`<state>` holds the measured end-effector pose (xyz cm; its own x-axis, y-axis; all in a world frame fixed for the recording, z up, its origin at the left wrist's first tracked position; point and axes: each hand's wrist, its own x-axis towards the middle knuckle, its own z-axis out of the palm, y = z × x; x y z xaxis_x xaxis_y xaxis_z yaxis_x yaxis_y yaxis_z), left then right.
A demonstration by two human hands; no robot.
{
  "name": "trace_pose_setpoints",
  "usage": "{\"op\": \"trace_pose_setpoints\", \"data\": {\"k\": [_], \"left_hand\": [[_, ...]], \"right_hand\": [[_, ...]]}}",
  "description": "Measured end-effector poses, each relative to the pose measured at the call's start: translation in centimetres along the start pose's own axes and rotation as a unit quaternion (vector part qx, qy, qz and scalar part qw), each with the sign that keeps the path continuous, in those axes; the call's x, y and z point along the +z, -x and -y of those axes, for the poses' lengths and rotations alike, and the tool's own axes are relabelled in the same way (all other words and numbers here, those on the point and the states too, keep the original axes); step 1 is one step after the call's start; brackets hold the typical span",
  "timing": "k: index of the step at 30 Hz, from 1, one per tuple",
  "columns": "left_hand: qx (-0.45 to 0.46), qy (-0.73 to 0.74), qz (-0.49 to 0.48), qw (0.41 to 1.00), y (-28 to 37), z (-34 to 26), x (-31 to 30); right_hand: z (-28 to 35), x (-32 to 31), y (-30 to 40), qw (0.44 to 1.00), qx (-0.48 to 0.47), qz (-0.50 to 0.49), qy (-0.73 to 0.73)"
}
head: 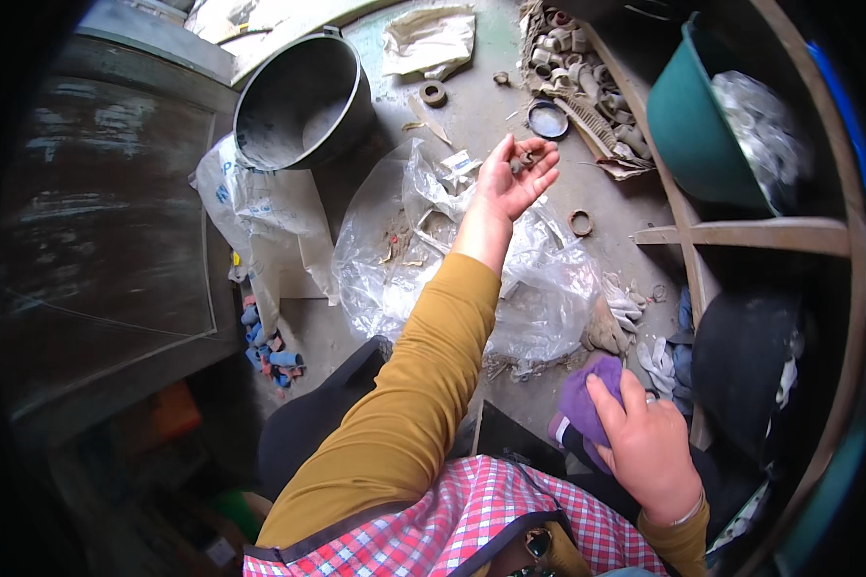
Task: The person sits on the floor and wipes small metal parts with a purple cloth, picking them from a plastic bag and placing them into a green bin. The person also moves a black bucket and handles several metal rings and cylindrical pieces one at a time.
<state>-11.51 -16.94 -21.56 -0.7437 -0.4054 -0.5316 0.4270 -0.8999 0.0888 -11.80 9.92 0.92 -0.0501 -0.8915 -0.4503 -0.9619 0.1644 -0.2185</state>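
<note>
My left hand [514, 177] reaches forward over a clear plastic sheet or bag [404, 274], palm up with fingers curled loosely around small dull metal-looking pieces [523, 161]. Their exact kind is not clear. My right hand [642, 440], low at the right, presses its fingers on a purple cloth [595, 397] near my leg. Just beyond the left hand, a round dark-rimmed dish or lid [548, 120] lies on the floor. A brown ring [580, 223] lies right of the plastic, and a thicker ring [433, 94] lies farther off.
A black tub [361, 94] stands at upper left beside a white sack [289, 216]. Blue and red fittings [274, 358] lie below it. Pale pipe fittings [577, 65] are heaped at upper right. A wooden frame [772, 234] holds a green basin [700, 130]. Gloves [657, 364] lie at right.
</note>
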Motion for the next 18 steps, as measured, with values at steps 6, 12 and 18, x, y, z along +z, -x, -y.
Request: {"op": "trace_pose_setpoints", "data": {"k": [6, 12, 18], "left_hand": [[-0.072, -0.031, 0.103, 0.992, 2.2, 0.0, -0.8], [-0.083, -0.141, 0.034, 0.986, 7.7, 4.4, 0.7], [-0.070, -0.179, -0.011, 0.981, 10.1, 8.5, 2.7]], "right_hand": [[0.5, 1.1, 2.5, 0.996, -0.024, -0.078, -0.024], [0.0, 4.6, 3.8, 0.982, -0.068, -0.179, -0.002], [-0.1, 6.8, 4.3, 0.985, -0.092, -0.141, 0.027]]}}
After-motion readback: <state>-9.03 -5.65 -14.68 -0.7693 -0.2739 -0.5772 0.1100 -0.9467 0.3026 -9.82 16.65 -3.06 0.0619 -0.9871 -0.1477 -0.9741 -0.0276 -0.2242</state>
